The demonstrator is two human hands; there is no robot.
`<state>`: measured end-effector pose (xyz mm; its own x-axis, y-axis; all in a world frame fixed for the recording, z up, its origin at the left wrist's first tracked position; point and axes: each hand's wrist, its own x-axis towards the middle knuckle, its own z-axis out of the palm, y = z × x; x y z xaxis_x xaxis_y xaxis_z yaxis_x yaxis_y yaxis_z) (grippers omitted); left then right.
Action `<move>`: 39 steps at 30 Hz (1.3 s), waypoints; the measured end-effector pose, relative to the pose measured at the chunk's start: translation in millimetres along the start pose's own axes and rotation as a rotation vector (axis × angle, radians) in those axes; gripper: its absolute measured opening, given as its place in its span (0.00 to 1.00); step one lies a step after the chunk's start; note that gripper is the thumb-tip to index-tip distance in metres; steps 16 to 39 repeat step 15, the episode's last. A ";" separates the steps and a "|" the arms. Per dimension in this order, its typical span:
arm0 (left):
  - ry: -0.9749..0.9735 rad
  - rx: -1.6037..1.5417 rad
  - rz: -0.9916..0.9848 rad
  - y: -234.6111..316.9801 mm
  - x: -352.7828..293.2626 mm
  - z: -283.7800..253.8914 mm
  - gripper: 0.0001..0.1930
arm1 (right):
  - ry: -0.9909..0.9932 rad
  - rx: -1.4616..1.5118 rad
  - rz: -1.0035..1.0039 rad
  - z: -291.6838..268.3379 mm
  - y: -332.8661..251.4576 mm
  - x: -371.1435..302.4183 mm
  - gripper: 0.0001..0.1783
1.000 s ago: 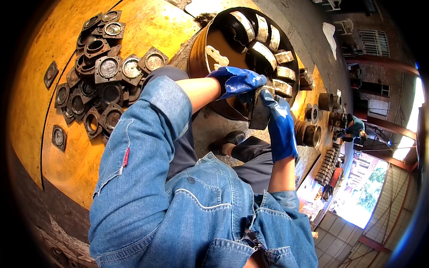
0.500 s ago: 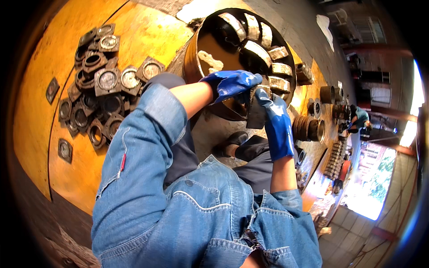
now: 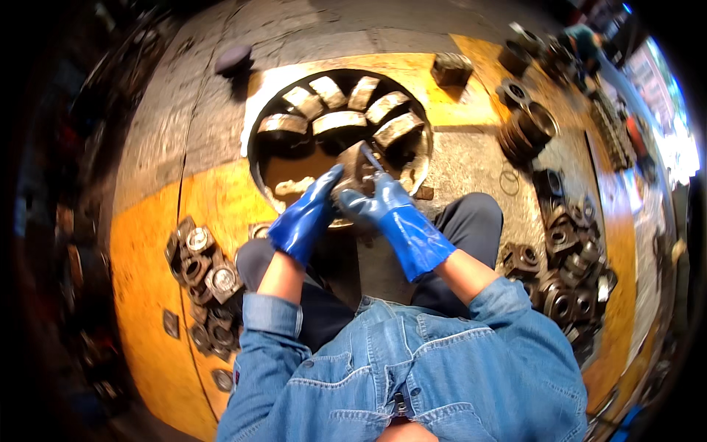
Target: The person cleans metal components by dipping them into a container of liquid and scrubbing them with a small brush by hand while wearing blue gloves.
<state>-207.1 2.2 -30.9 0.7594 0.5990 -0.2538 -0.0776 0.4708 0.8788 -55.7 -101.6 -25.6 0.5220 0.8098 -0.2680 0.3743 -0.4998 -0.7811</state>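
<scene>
Both my hands wear blue rubber gloves and hold a dark, blocky metal part (image 3: 355, 163) over the near side of a round tub. My left hand (image 3: 305, 215) presses against the part's left side, its fingers close together. On the other side, my right hand (image 3: 389, 214) is closed round it, with the thumb towards me. Motion blurs the part, so its exact kind is unclear. The tub (image 3: 253, 166) contains brown liquid. Several thick curved metal pieces (image 3: 339, 121) stand along its far side. A pale, irregular lump (image 3: 294, 186) lies in the liquid, left of my hands.
Piles of square metal parts with round openings lie on the left (image 3: 222, 281) and right (image 3: 567, 276). Ribbed metal cylinders (image 3: 524, 134) stand at the right, and a dark block (image 3: 451, 70) behind the tub. Another person (image 3: 582, 46) is far right.
My view has turned, bringing the tub in front of me and the right-hand pile into sight. My hands keep the metal part, now tilted differently, with the left hand lower along its side.
</scene>
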 end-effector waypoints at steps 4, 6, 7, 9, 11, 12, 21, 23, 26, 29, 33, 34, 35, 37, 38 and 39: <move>0.021 -0.127 -0.162 -35.2 44.0 -13.0 0.29 | 0.021 -0.011 0.013 -8.3 13.4 2.1 0.48; 0.065 -0.125 -0.227 -29.2 48.9 -15.2 0.32 | -0.011 -0.031 -0.034 -10.9 8.5 4.0 0.47; 0.094 -0.125 -0.267 -28.2 51.2 -16.9 0.34 | -0.031 -0.036 -0.061 -11.2 8.3 4.8 0.47; 0.164 -0.136 -0.357 -31.1 59.3 -18.3 0.37 | -0.066 -0.043 -0.092 -16.4 13.6 4.9 0.46; 0.258 -0.133 -0.446 -30.9 62.7 -23.9 0.40 | -0.099 -0.022 -0.127 -20.1 15.9 3.1 0.46; 0.304 -0.136 -0.484 -29.5 60.1 -28.8 0.42 | -0.116 -0.002 -0.144 -21.3 16.7 3.1 0.45; 0.395 0.006 -0.497 -24.3 60.9 -15.7 0.44 | -0.158 0.073 -0.130 -23.8 18.9 6.4 0.39; 0.395 0.006 -0.497 -24.3 60.9 -15.7 0.44 | -0.158 0.073 -0.130 -23.8 18.9 6.4 0.39; 0.395 0.006 -0.497 -24.3 60.9 -15.7 0.44 | -0.158 0.073 -0.130 -23.8 18.9 6.4 0.39; 0.395 0.006 -0.497 -24.3 60.9 -15.7 0.44 | -0.158 0.073 -0.130 -23.8 18.9 6.4 0.39; 0.395 0.006 -0.497 -24.3 60.9 -15.7 0.44 | -0.158 0.073 -0.130 -23.8 18.9 6.4 0.39; 0.395 0.006 -0.497 -24.3 60.9 -15.7 0.44 | -0.158 0.073 -0.130 -23.8 18.9 6.4 0.39; 0.395 0.006 -0.497 -24.3 60.9 -15.7 0.44 | -0.158 0.073 -0.130 -23.8 18.9 6.4 0.39; 0.395 0.006 -0.497 -24.3 60.9 -15.7 0.44 | -0.158 0.073 -0.130 -23.8 18.9 6.4 0.39; 0.395 0.006 -0.497 -24.3 60.9 -15.7 0.44 | -0.158 0.073 -0.130 -23.8 18.9 6.4 0.39; 0.395 0.006 -0.497 -24.3 60.9 -15.7 0.44 | -0.158 0.073 -0.130 -23.8 18.9 6.4 0.39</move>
